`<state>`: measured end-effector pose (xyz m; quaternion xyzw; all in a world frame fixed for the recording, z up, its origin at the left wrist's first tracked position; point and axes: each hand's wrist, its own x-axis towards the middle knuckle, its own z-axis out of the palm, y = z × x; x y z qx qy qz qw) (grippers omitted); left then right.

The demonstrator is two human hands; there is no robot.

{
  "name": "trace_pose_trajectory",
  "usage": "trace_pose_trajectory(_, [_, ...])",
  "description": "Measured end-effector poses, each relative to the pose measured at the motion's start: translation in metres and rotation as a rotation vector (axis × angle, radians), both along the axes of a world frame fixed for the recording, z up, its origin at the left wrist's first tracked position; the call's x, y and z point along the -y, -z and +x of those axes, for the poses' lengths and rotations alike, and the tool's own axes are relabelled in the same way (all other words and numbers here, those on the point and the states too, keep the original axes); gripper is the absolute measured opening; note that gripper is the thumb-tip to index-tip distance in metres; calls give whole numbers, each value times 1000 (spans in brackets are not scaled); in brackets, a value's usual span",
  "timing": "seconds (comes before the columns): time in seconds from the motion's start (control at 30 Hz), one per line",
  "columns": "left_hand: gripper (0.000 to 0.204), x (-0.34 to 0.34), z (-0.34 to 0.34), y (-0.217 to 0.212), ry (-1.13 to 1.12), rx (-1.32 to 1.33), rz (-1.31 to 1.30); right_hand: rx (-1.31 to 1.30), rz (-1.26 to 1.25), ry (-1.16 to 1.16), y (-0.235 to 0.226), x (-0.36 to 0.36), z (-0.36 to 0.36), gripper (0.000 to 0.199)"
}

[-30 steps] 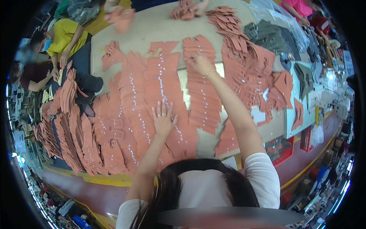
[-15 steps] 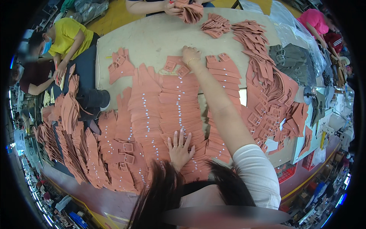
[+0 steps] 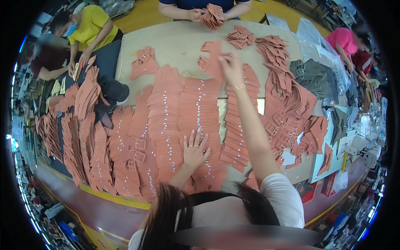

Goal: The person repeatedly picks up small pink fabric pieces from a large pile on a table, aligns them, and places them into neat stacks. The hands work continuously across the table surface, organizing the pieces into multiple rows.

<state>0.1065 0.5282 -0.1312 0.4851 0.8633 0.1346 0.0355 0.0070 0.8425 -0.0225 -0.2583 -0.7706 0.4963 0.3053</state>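
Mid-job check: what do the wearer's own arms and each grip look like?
Both are bare human hands, with no gloves visible. The left grip wears at least one slim ring. The right grip has a gold-coloured bracelet at the wrist. The right arm has a short, white, ribbed-looking sleeve; only a little white of the left sleeve shows.

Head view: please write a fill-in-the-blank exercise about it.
The left hand rests on overlapping pieces with small labels coloured ____.
The right hand, holding a buckled piece, is farther from the body than the ____ hand.
The person's bracelet circles the ____ wrist.
The upper-left co-worker in the blue mask wears a shirt coloured ____.

Missing words: white; left; right; yellow.
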Motion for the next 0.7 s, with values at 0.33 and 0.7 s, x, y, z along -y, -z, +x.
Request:
trace_pose_trajectory(0.33, [66, 3, 5, 4, 28, -73, -58, -172, -1179, -76, 7, 158, 267, 28])
trace_pose_trajectory(0.7, [64, 7, 18, -14, 2, 17, -73, -97, -1440, -191, 8, 260, 348, 29])
